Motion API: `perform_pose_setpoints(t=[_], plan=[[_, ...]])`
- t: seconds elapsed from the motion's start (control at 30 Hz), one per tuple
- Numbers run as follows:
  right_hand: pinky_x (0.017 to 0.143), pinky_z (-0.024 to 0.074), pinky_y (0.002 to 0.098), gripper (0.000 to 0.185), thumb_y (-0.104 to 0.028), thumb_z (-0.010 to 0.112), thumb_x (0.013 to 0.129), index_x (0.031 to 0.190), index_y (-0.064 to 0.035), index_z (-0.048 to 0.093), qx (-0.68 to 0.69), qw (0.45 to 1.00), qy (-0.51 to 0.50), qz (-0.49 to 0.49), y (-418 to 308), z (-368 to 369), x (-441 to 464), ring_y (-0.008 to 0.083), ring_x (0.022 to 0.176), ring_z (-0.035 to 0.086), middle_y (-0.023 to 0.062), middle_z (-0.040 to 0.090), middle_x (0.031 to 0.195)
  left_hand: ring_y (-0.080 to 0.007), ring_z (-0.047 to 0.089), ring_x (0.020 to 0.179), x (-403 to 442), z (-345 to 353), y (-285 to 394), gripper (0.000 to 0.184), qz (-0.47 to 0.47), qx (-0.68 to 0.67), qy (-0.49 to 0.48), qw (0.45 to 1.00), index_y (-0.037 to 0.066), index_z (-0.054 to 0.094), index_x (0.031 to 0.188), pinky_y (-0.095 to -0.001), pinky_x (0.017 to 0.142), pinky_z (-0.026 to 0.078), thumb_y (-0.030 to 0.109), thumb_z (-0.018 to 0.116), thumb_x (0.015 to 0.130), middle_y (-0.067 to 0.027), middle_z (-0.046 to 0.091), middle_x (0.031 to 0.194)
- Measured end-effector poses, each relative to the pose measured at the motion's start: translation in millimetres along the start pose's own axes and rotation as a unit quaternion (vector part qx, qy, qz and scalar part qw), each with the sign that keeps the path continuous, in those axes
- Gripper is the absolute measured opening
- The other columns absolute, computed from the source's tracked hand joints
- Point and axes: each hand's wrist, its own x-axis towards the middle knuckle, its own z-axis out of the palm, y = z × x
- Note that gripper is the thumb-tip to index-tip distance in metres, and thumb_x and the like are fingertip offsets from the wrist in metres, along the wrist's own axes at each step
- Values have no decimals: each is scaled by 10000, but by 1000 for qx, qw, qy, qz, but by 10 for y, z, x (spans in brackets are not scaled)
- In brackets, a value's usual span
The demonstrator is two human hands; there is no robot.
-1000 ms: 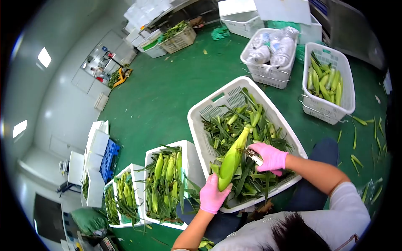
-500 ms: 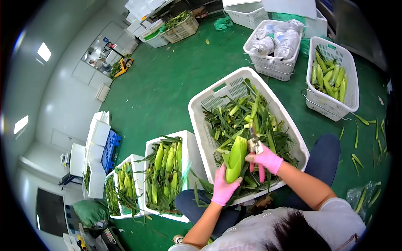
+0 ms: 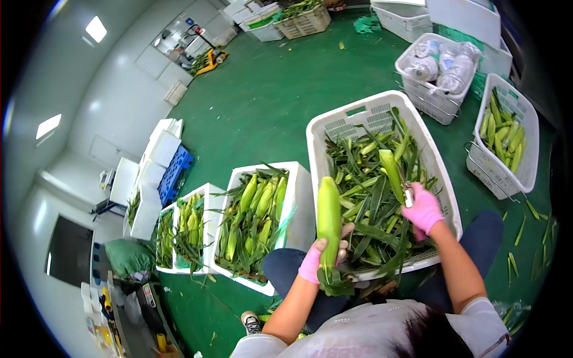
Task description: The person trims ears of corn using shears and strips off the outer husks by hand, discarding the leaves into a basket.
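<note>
My left hand (image 3: pixel 325 253), in a pink glove, is wrapped round an ear of corn (image 3: pixel 329 209) in its green husk. The ear stands nearly upright over the left rim of a large white crate (image 3: pixel 387 102), with leafy husk at its lower end. Pruning shears (image 3: pixel 408 196) are gripped in my right hand (image 3: pixel 425 210), also pink-gloved, above the crate's right side. A pale green piece of husk (image 3: pixel 391 173) lies at the blades; I cannot tell whether they touch it. Loose husks and leaves (image 3: pixel 367 197) fill the crate below both hands.
White foam boxes of unhusked corn (image 3: pixel 253 200) stand to the left. At the right, one crate holds trimmed ears (image 3: pixel 504 136), another plastic-wrapped bundles (image 3: pixel 453 71). Husk scraps (image 3: pixel 521 230) litter the green floor. A blue pallet (image 3: pixel 175 174) and pallet jack (image 3: pixel 212 59) are farther off.
My left hand has moved left, apart from the shears, with the corn now upright. The shears stay in my right hand, now beside a husk piece. The view has shifted, moving the surroundings.
</note>
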Motion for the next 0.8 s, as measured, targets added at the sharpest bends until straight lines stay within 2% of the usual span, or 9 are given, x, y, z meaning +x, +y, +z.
perform_pose_setpoints(t=[0.07,0.2,0.23,0.33,0.5,0.6,0.7,0.73,0.8], plan=[[847,534,443,507,-150,709,759,1235,-64,557,-189,971,123,-76,318,65,155,368,915,659,171,684,885,-258,630,1162,-14,-41,63,832,37,9,-1,999,111,342,1537,-393,1001,551,273,802,863,-134,489,1498],[858,532,405,562,-96,711,762,1282,-26,509,117,968,146,-168,23,-54,-464,280,910,669,151,675,989,-287,560,1258,239,44,89,761,154,185,64,968,120,388,1478,-454,1110,439,166,808,845,-139,524,1438],[849,533,380,568,-98,714,780,1299,-22,494,258,953,21,-156,-67,-97,-667,238,914,655,123,659,1022,-282,558,1257,303,54,89,751,186,231,87,951,119,394,1468,-450,1104,441,153,808,841,-141,528,1427],[798,531,316,560,-137,734,846,1332,-35,474,543,782,-300,-61,-140,110,-1060,136,925,602,51,611,1077,-266,549,1258,483,-10,30,747,262,318,112,904,94,385,1445,-438,1109,427,106,806,828,-142,540,1379],[656,487,289,574,-298,731,905,1334,-34,454,463,822,-328,43,-244,474,-1019,121,743,563,30,575,958,-259,548,1251,444,516,-496,690,345,344,143,861,55,391,1397,-432,1126,404,122,804,849,-139,537,1369],[690,527,328,449,-232,787,851,1173,-38,540,452,866,-188,-107,-108,754,-862,159,775,612,33,611,908,-261,522,1286,422,510,-729,662,369,286,149,872,70,404,1382,-446,1140,395,153,804,861,-135,535,1371],[719,541,346,371,-189,795,828,1083,-29,577,331,917,-175,-138,-98,682,-784,185,782,635,20,625,852,-270,504,1315,392,547,-750,642,344,200,152,905,80,414,1374,-462,1159,383,178,802,872,-127,536,1372],[667,537,319,284,-136,776,824,1017,-32,595,336,919,-155,-137,-104,630,-805,158,713,628,0,621,796,-273,498,1324,379,560,-727,636,327,172,152,917,82,416,1372,-467,1166,380,185,801,875,-125,537,1372],[596,516,277,241,-89,761,825,1003,-43,605,498,824,-272,-20,48,620,-822,119,648,611,3,626,798,-294,505,1333,374,386,-568,533,261,102,93,956,79,457,1376,-470,1170,388,166,737,932,-119,534,1405]])
